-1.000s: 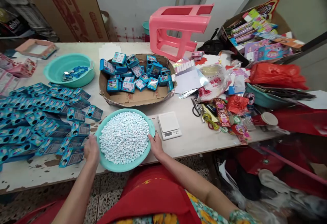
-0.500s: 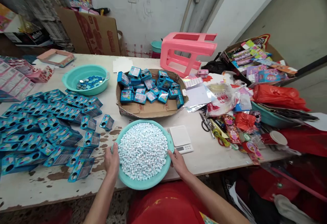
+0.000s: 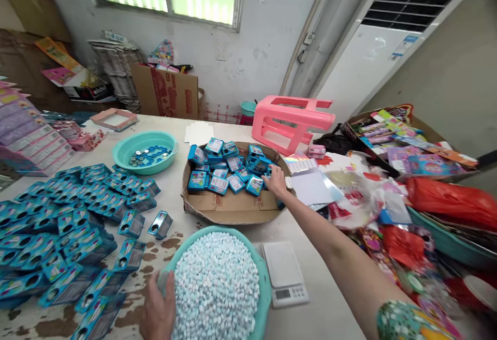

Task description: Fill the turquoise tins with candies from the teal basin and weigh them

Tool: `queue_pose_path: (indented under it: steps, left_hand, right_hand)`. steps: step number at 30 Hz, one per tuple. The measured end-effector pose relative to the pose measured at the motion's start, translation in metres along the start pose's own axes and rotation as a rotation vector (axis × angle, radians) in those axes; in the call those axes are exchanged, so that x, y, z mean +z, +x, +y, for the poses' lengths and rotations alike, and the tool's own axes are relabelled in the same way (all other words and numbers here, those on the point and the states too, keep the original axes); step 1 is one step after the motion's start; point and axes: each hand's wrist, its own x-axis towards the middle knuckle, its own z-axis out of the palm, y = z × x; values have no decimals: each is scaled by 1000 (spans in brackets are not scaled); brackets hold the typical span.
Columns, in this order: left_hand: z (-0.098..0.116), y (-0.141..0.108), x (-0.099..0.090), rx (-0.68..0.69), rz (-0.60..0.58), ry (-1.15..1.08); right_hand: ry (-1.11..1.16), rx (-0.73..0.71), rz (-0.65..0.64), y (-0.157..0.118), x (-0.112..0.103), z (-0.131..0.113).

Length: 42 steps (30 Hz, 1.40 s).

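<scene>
Gripping rim of large turquoise basin (image 3: 266, 291), left hand (image 3: 158, 306) has thumb and fingers either side. Right hand (image 3: 276, 180) over right end of cardboard tray (image 3: 233, 216), fingertips at jumbled blue boxes (image 3: 218, 185); whether grasping any, cannot tell. Large basin sits before tray, heaped with pale pellets (image 3: 217, 283); most apparently unused. White scale (image 3: 285, 272) alongside, pan bare. Leftward, many boxes (image 3: 87, 244) show open round holes, seemingly unfinished. Beyond, smaller basin (image 3: 163, 166) holds loose discs (image 3: 149, 156).

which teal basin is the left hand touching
The near basin, heaped with small pale pieces beside the white scale; the left hand is on its left rim. No hand touches the other teal basins.
</scene>
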Motion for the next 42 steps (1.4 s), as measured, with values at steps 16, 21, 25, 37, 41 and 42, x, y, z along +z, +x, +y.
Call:
queue_pose_path:
  steps: [16,21,25,37,41,42]
  left_hand:
    - [304,232,5,528,124,-123]
    - [357,274,67,526,17,98]
    - [381,274,103,742,73,229]
    - [334,164,87,883,-223,174]
    - [346,200,106,728,7,194]
    - [348,208,114,646,-49,216]
  right_hand:
    - [161,118,-223,182,60,36]
    - [300,142,-394,196,92,63]
    - [382,94,-506,199,99,72]
    - [410,-316,-868,90,55,85]
    - [162,-298,-824,36,71,71]
    - [71,-300,-820,25,72,67]
